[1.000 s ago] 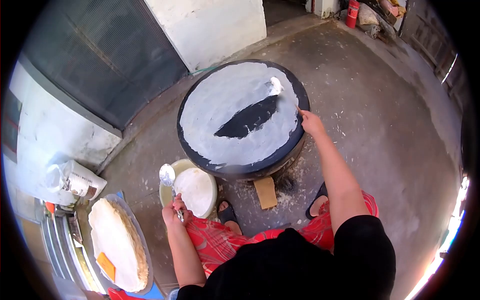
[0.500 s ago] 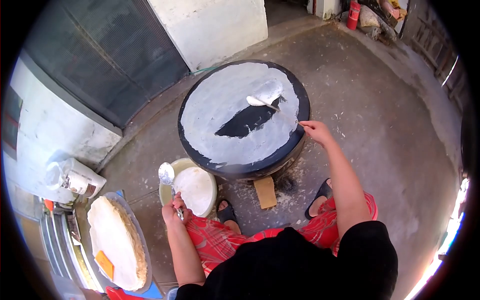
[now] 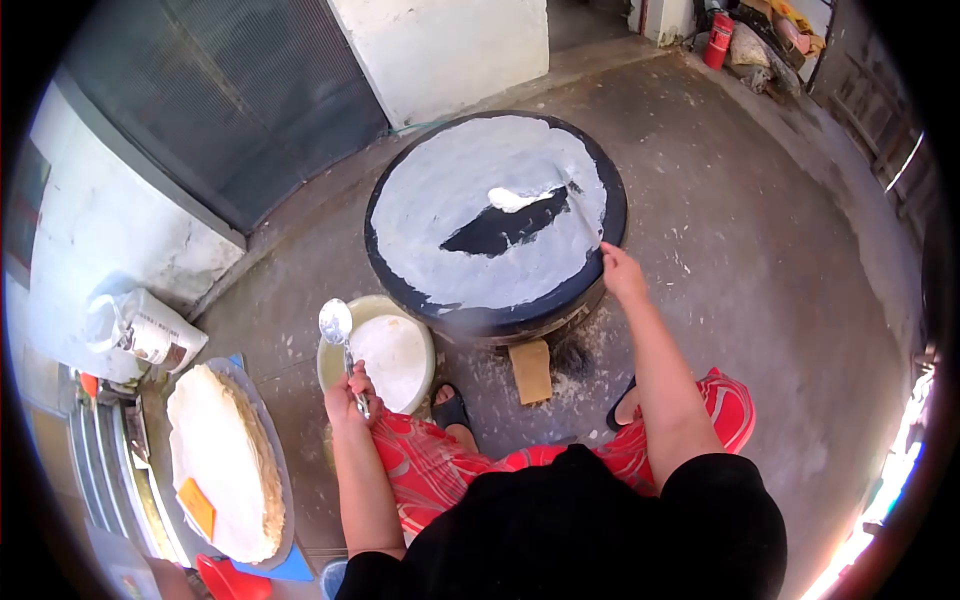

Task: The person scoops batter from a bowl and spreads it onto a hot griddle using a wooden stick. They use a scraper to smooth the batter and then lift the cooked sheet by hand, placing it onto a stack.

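Observation:
My left hand [image 3: 352, 393] is closed around the handle of a metal ladle [image 3: 336, 320], its batter-smeared bowl raised over the rim of a pale basin [image 3: 428, 372]. White batter [image 3: 390, 360] fills that basin. A large round black griddle [image 3: 612, 200] stands in front of me, coated with a thin layer of batter [image 3: 430, 195]. A bare dark gap shows near the middle, with a thick white lump [image 3: 515, 200] along its upper edge. At the griddle's right rim, my right hand [image 3: 622, 272] pinches the thin handle of a spreader [image 3: 588, 226], whose blurred head lies over the batter.
A tall stack of thin pancakes [image 3: 225, 450] sits at the left with an orange scraper [image 3: 198, 508] on top. Beyond it lies a white bucket [image 3: 160, 335]. A tan block [image 3: 530, 372] is under the griddle's front. A red cylinder [image 3: 718, 42] stands far right.
My right hand has drawn slightly down and the spreader has swung to the right. The dark gap has narrowed a little. My left hand keeps the ladle over the basin.

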Demonstrator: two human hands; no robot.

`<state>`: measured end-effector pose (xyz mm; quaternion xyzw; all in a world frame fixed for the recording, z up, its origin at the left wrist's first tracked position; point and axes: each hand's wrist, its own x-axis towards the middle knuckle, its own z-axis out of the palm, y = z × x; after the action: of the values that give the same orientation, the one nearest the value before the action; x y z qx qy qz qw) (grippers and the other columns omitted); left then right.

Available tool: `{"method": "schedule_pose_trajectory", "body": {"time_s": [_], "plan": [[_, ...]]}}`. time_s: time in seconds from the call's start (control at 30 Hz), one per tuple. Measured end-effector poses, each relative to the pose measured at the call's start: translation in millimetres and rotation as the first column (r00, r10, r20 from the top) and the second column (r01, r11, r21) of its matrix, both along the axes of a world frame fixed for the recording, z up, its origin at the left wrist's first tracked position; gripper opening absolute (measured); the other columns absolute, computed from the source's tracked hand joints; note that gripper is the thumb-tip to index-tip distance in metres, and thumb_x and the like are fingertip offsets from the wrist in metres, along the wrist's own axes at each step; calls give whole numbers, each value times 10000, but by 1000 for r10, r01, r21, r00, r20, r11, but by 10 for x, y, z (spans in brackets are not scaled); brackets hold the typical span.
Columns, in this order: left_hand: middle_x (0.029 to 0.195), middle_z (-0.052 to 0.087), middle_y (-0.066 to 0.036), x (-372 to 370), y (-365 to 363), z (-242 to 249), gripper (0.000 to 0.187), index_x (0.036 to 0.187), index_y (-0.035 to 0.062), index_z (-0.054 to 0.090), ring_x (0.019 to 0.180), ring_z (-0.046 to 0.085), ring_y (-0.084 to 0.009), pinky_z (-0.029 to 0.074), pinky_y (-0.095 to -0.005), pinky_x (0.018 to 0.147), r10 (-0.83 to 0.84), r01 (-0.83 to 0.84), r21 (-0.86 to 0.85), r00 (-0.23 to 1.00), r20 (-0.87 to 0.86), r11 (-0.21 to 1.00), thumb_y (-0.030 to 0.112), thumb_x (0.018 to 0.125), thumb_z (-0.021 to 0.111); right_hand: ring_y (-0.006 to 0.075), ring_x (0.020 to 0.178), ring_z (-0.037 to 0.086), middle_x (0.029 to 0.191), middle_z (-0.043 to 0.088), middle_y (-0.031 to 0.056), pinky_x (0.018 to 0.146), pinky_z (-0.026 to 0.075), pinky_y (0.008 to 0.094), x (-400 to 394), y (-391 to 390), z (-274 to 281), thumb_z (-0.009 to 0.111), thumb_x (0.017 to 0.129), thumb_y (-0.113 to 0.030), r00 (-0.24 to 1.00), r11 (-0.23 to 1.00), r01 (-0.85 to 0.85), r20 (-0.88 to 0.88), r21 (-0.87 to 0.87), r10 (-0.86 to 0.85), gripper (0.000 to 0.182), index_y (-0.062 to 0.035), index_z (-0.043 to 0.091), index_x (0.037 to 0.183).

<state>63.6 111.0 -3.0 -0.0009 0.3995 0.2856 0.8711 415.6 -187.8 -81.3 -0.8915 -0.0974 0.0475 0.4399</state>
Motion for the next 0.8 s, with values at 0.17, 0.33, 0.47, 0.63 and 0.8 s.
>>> {"method": "schedule_pose_trajectory", "body": {"time_s": [0.17,0.33,0.47,0.63,0.8], "plan": [[651,425,-45,25,39,27,267,922,-80,426,466,413,-82,374,-182,367,2,-2,-19,1000,-3,1000,163,911,317,286,924,566,1002,593,132,793,444,336,-344,489,168,450,836,-185,953,951,-299,25,-81,302,276,-153,573,1081],[638,420,-42,1,52,1,324,928,-77,423,456,384,-89,349,-190,367,-14,14,-39,1000,7,999,209,923,269,282,940,553,1037,579,117,809,437,341,-286,335,260,440,832,-207,995,982,-95,-55,-160,88,288,-185,570,1088],[641,420,-40,-38,78,-42,331,935,-79,420,466,387,-91,353,-196,375,-30,31,-26,999,38,999,212,922,262,299,936,551,1018,583,140,813,433,335,-330,570,-84,443,832,-182,920,919,-392,46,33,390,267,-167,597,1051],[654,428,-43,-56,94,-32,317,940,-77,422,479,400,-92,360,-197,386,-38,42,-52,996,77,998,198,915,266,273,854,583,923,615,123,753,454,322,-514,576,521,495,800,-160,864,841,-492,-7,-226,503,252,-155,615,1021],[680,444,-55,-94,81,-26,317,946,-80,417,477,402,-93,363,-194,387,-22,23,-27,998,60,999,195,915,263,244,747,584,794,596,53,646,472,345,-699,231,950,531,732,-151,848,842,-243,316,-482,426,299,-179,613,1018]]}}
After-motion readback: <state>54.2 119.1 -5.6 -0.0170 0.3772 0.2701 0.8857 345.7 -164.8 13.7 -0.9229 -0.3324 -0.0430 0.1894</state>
